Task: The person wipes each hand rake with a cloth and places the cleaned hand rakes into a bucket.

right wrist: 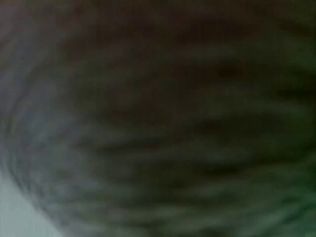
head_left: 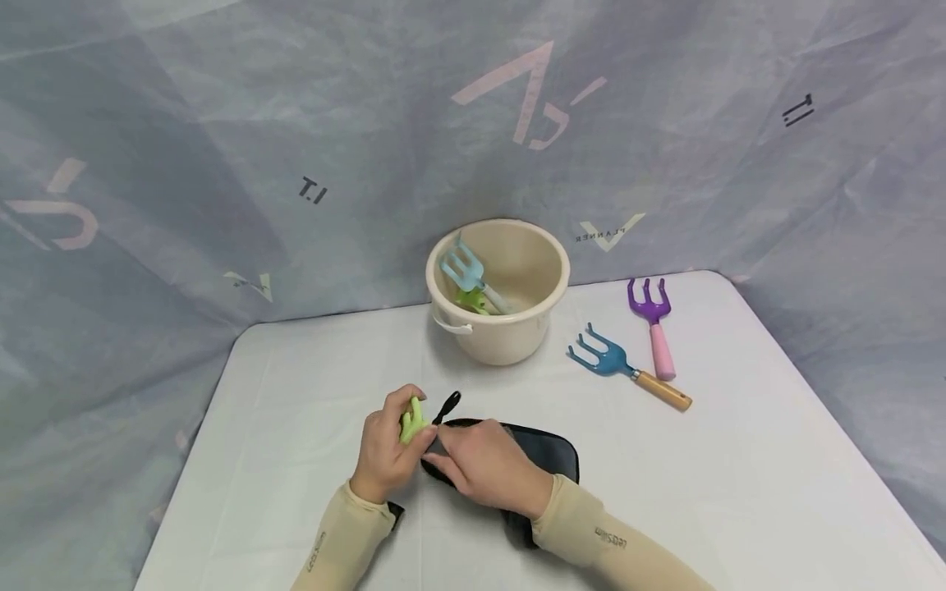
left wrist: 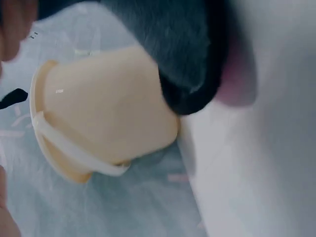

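Observation:
In the head view my left hand (head_left: pixel 386 447) holds a light green hand fork (head_left: pixel 414 420), its prongs showing between thumb and fingers. My right hand (head_left: pixel 491 464) comes in from the right with curled fingers and grips the near left end of a dark grey pouch (head_left: pixel 550 455) with black edging. A black cord pull (head_left: pixel 447 406) sticks up between the hands. The fork's handle is hidden by the hands and pouch. Up close, the left wrist view has the pouch (left wrist: pixel 163 39) hanging above the table. Dark blurred fabric (right wrist: pixel 163 118) fills most of the right wrist view.
Behind the hands stands a cream bucket (head_left: pixel 498 336) with a light blue fork (head_left: pixel 466 269) and a green piece (head_left: pixel 471 301) inside. To its right lie a blue fork with a wooden handle (head_left: pixel 661 388) and a purple fork with a pink handle (head_left: pixel 662 353).

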`<state>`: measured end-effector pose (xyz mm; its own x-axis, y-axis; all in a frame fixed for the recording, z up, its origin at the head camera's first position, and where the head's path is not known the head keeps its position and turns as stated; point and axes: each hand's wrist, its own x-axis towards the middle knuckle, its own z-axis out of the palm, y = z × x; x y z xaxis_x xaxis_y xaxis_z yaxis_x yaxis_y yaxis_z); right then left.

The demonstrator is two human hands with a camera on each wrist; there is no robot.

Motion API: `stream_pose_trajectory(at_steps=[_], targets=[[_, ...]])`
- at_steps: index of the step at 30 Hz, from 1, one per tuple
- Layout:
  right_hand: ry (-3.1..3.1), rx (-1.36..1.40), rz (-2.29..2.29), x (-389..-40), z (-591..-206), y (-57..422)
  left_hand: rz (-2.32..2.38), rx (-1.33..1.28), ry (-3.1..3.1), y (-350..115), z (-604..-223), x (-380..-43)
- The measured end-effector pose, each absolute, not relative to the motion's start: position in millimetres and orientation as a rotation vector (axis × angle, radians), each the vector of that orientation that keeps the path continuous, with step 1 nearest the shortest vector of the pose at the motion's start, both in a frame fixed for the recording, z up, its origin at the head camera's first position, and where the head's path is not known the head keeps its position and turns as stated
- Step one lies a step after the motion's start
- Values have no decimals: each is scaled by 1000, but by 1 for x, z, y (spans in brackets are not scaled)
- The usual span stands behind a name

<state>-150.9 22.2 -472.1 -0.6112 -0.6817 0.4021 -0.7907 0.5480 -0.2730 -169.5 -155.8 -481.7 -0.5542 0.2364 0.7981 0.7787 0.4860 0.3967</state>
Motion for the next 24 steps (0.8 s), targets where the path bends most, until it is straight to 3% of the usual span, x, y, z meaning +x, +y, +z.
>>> stream_pose_trajectory(at_steps=[8, 12, 17, 24], targets=[[-2546, 1698, 1731, -151, -465, 26, -907, -1132, -1749, -158, -472, -168], [-2498, 1754, 2012, -152, -466, 29, -849, -1149, -1735, -154, -468, -167], [-2601, 1604, 1715, -153, -464, 28, -810, -1016, -1856, -154, -468, -166], [-2640, 1190, 700, -149, -463, 24, -820, -713, -2143, -149, -475, -165]])
